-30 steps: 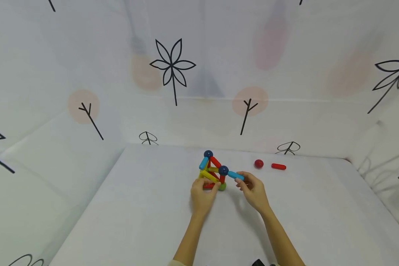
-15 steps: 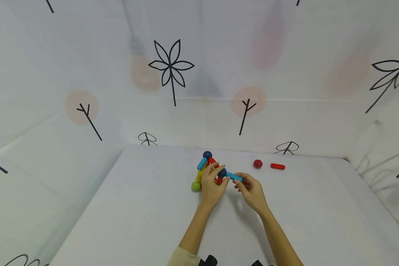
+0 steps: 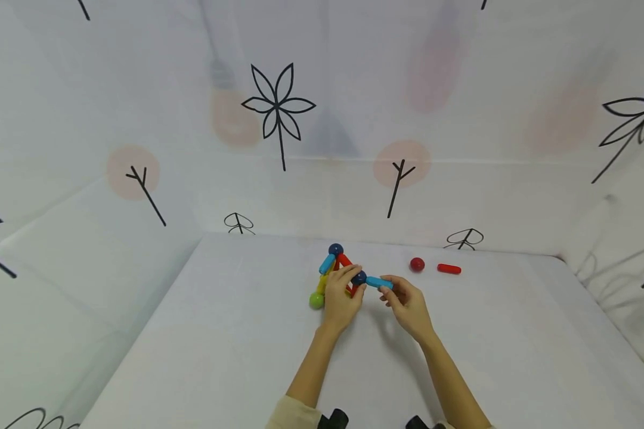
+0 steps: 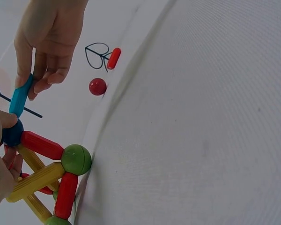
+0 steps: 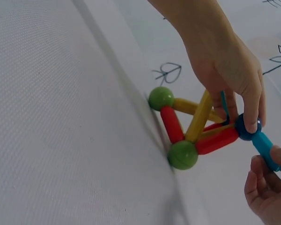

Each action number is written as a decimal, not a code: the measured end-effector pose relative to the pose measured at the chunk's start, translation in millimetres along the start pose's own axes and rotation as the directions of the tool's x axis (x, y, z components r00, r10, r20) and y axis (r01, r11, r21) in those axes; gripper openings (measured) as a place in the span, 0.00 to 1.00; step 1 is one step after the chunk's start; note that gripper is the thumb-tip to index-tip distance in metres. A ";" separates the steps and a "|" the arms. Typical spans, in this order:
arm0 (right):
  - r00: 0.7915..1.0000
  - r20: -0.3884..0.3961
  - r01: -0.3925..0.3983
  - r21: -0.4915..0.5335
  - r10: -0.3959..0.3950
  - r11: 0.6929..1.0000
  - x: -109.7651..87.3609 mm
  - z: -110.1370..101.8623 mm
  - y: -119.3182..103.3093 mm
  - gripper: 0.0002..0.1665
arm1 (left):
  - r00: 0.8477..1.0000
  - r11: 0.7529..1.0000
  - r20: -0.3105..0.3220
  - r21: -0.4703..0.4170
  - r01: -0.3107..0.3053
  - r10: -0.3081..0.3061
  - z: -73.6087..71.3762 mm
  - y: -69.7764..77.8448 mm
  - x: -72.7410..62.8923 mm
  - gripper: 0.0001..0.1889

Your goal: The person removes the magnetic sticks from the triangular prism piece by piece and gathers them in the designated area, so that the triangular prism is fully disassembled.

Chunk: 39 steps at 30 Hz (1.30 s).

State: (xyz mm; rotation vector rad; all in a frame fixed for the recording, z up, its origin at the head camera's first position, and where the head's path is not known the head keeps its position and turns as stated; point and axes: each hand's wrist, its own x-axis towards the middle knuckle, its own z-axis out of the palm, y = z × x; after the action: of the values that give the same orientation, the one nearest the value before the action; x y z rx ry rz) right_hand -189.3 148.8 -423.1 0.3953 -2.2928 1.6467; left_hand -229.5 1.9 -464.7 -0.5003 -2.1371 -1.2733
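Note:
A frame of toy building sticks and balls stands on the table, with red sticks (image 4: 42, 145), yellow sticks (image 4: 35, 182) and green balls (image 4: 76, 160). My left hand (image 3: 341, 301) pinches the dark blue ball (image 3: 359, 277) at its right corner between thumb and fingers, covering part of the frame. From that ball a light blue stick (image 3: 379, 282) juts out to the right, its near end touching the ball. My right hand (image 3: 410, 307) pinches the stick's outer end, clearly seen in the right wrist view. A second dark blue ball (image 3: 336, 249) tops the frame beside another light blue stick (image 3: 327, 264).
A loose red ball (image 3: 417, 264) and a loose red stick (image 3: 449, 269) lie on the white table (image 3: 220, 345) behind and right of my right hand. A patterned cloth backdrop (image 3: 322, 196) rises at the table's far edge.
My left hand has moved from the frame's lower front up and right to the dark blue ball, uncovering the left green ball. My right hand keeps its hold on the light blue stick.

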 end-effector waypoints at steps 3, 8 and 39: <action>0.999 -0.038 0.028 -0.013 -0.029 1.000 1.1 1.5 1.3 0.14 | 1.000 1.000 0.000 0.010 -0.007 0.007 0.6 -0.9 0.0 0.17; 0.993 -0.098 0.057 -0.064 -0.063 0.996 1.8 5.9 0.6 0.14 | 1.000 1.000 0.010 0.021 -0.006 0.006 -0.2 -0.7 0.9 0.16; 0.991 -0.082 -0.119 -0.133 0.109 0.984 -2.6 -61.7 74.6 0.16 | 0.988 0.966 -0.002 -0.210 0.149 -0.152 -3.7 0.6 3.4 0.16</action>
State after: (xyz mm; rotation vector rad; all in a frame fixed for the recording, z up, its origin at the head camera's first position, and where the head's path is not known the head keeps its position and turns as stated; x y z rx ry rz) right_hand -211.1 230.5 -470.2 0.1712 -2.3949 1.5153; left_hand -230.6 -1.0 -460.7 -0.4165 -2.0698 -1.5925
